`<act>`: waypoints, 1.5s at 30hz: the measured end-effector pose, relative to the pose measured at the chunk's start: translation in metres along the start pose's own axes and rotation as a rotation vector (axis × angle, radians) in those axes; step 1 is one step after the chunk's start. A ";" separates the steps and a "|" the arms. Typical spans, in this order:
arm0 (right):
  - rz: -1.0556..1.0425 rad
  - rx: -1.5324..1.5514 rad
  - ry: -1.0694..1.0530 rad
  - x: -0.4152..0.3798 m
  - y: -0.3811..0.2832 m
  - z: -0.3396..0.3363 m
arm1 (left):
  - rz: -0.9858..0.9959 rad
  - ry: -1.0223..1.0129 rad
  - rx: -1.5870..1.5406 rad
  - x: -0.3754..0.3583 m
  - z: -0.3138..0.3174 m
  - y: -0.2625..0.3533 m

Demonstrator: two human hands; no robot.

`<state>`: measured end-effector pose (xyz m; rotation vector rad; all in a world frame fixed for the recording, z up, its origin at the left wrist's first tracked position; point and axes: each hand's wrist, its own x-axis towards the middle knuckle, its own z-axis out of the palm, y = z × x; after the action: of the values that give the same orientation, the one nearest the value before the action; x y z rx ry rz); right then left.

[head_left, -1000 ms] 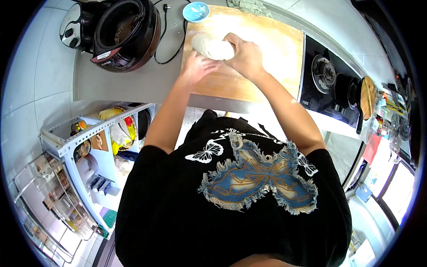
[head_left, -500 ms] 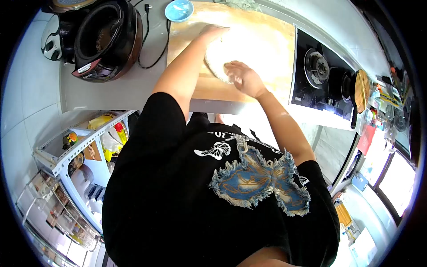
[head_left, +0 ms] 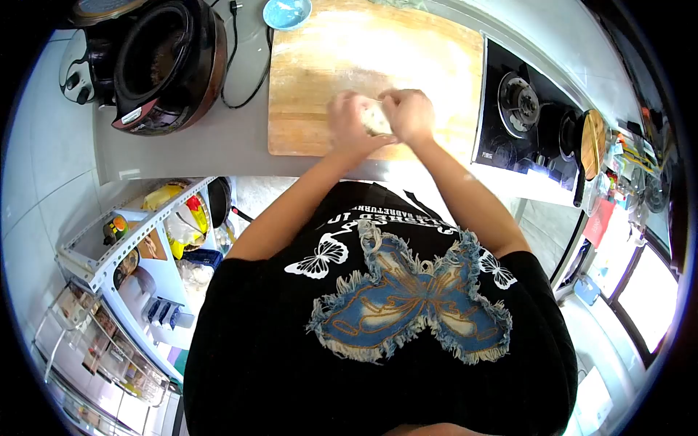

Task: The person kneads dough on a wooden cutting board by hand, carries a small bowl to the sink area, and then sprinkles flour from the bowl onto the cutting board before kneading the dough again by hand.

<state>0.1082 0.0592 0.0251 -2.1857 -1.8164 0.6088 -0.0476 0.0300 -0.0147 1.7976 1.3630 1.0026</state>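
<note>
The wooden board point(head_left: 309, 83), yellowish and smooth with visible grain and rounded corners, lies on the grey table point(head_left: 174, 156); a white powder is spread thinly over its middle. At its 11 o'clock corner stands a round blue bowl point(head_left: 287, 13), whitish inside. A dark, glossy cooker point(head_left: 171, 69) is at 9 o'clock from the board, and a black, shiny stove point(head_left: 498, 138) at 3 o'clock.

The dough point(head_left: 376, 118) is on the board, toward its 6 o'clock edge, between the two hands. It lies at 3 o'clock from the left hand point(head_left: 350, 122) and at 9 o'clock from the right hand point(head_left: 411, 116). The fingers of both hands are bent and hold the dough from its sides; the left ones are blurred.

The dough looks white, soft and rounded, but its full outline is covered by the hands.
</note>
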 end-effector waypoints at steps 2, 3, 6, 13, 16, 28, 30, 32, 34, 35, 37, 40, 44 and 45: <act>-0.253 0.021 0.339 -0.020 0.010 0.031 | -0.060 -0.054 -0.039 -0.006 -0.002 -0.019; -0.276 -0.053 0.363 -0.025 0.009 0.042 | -0.119 -0.106 -0.075 -0.009 -0.002 -0.027; -0.316 -0.076 0.429 -0.012 0.002 0.059 | -0.090 -0.050 0.040 -0.006 0.008 -0.049; -0.163 -0.229 0.221 0.103 -0.006 0.071 | -0.560 -0.162 0.365 0.087 0.005 -0.037; -0.061 -0.263 0.325 0.133 -0.014 0.079 | -0.629 -0.266 0.419 0.132 0.007 -0.052; 0.325 0.782 -0.348 0.183 -0.007 0.036 | -0.247 -0.057 0.660 0.116 0.032 -0.006; 0.274 0.344 -0.393 0.142 -0.007 0.013 | -0.216 -0.116 0.497 0.071 0.009 0.053; 0.117 -0.025 -0.292 0.087 -0.006 -0.005 | -0.268 -0.123 0.338 0.043 -0.001 0.062; -0.098 -0.094 -0.081 0.048 0.015 0.008 | -0.318 -0.137 0.183 0.020 -0.001 0.049; -0.267 -0.134 0.081 0.035 0.028 0.022 | -0.280 -0.023 0.277 0.006 0.009 0.033; -0.416 -0.138 0.318 0.009 0.030 0.031 | -0.241 0.088 0.367 -0.012 0.026 -0.003; -0.442 -0.153 0.344 0.026 0.022 0.049 | -0.208 -0.022 0.081 -0.008 0.034 -0.032; -0.401 -0.218 0.302 0.089 0.012 0.067 | -0.572 -0.026 0.146 0.036 0.035 -0.032; -0.361 -0.234 0.269 0.104 0.010 0.070 | -0.664 -0.043 0.200 0.053 0.029 -0.031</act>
<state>0.0998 0.1524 -0.0581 -1.8806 -2.1369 0.0272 -0.0282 0.0877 -0.0452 1.3206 1.9015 0.4790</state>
